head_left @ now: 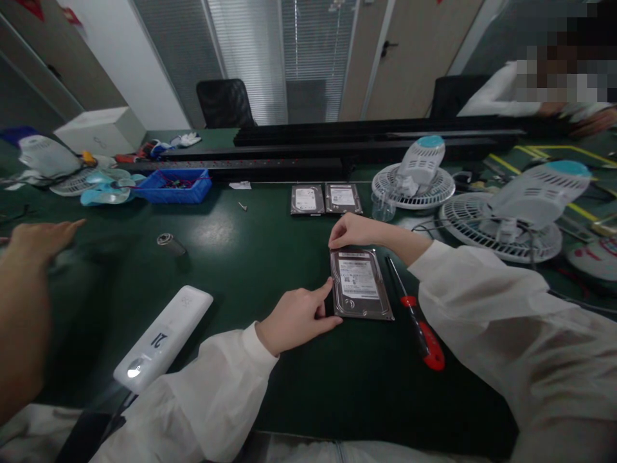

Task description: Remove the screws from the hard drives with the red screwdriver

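A hard disk drive [359, 286] lies label up on the green table in front of me. My left hand [301, 315] rests at its left side, index finger and thumb spread, the index tip at the edge and the thumb by the lower left corner. At the drive's top left corner, the fingers of my right hand [354, 230] are pinched together and pointing down; whatever is between them is too small to make out. Right of the drive lies a red and black screwdriver [418, 325]. Two more hard drives, a left one [307, 199] and a right one [342, 198], lie side by side beyond my right hand.
A white power bank [164, 337] and a metal cylinder [170, 244] are on the left. Behind them stands a blue bin [176, 186] of small parts. White fans [504, 218] fill the right side. Another person's arm [29, 289] reaches in at left; a person sits far right.
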### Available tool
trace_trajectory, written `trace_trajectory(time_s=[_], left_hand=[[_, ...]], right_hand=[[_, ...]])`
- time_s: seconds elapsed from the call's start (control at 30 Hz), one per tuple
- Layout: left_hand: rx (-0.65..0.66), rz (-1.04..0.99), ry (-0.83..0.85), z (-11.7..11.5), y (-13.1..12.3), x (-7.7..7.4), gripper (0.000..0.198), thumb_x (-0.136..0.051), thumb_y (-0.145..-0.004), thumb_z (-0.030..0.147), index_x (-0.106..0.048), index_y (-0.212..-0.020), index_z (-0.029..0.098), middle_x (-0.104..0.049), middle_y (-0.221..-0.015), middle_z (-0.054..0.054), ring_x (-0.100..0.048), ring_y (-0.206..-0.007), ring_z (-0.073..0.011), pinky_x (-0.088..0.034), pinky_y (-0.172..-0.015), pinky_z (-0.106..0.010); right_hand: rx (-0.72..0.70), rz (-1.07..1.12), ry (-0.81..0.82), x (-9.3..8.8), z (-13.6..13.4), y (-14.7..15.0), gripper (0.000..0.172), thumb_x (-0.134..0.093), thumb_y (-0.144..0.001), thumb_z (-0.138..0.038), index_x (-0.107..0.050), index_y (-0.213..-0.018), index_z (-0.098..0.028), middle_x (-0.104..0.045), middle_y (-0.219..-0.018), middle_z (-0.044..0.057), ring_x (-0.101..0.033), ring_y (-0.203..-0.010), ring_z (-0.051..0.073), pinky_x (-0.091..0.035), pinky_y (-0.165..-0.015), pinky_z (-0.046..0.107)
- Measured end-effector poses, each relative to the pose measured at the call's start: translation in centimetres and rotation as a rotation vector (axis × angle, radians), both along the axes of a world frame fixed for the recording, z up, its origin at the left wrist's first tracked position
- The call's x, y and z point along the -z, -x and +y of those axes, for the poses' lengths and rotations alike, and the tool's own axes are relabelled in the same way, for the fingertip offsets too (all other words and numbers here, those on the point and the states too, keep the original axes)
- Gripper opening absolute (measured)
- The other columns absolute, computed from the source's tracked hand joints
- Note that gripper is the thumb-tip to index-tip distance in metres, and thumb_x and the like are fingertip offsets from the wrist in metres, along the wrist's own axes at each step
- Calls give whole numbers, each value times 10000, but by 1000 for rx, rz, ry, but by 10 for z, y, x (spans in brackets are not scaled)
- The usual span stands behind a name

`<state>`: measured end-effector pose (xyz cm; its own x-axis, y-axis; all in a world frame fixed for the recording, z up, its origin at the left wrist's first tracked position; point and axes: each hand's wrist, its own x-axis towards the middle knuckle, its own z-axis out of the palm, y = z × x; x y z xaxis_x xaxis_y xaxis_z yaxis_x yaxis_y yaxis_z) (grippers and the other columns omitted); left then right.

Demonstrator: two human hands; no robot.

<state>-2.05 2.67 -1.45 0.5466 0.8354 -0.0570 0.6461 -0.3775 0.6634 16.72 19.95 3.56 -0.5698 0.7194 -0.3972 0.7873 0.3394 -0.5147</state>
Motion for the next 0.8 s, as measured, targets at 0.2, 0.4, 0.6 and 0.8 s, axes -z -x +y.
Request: trace_trajectory(time_s=[0.2, 0.4, 0.6, 0.8], left_hand=[[6, -13, 2, 0, 1, 0, 736, -680, -954, 352, -375, -1588, 138, -734, -791, 30, -663, -660, -142, -484, -637, -246], [7, -18, -4, 0, 1, 2, 741, -680, -953, 348, -373, -1588, 124, -729, -781, 28, -662, -662, -142, -483, -635, -243], [6, -15, -9, -1, 1, 2, 742, -681, -955, 349, -371, -1588, 120, -727, -781, 30, -661, -660, -143, -490, -646, -250], [11, -16, 12, 0, 1, 2, 751, -676, -958, 350, -350, -1600, 137, -734, -793, 29, -665, -664, -142, -491, -650, -249]], right_hand=[[-6, 15, -15, -2, -3, 0, 161, -699, -929, -287, -708, -925, -126, -720, -871, 4, -685, -802, 127, -588, -792, 323], [2, 26, -40, -2, -7, 3, 178, -700, -928, -297, -703, -914, -119, -705, -838, 2, -672, -766, 120, -584, -761, 307], [11, 61, -39, 2, -6, 2, 178, -708, -917, -298, -705, -906, -120, -705, -825, 1, -661, -739, 113, -573, -725, 289], [20, 143, -23, 4, -2, -4, 184, -712, -817, -274, -787, -804, -106, -746, -703, 49, -641, -655, 132, -512, -663, 256]])
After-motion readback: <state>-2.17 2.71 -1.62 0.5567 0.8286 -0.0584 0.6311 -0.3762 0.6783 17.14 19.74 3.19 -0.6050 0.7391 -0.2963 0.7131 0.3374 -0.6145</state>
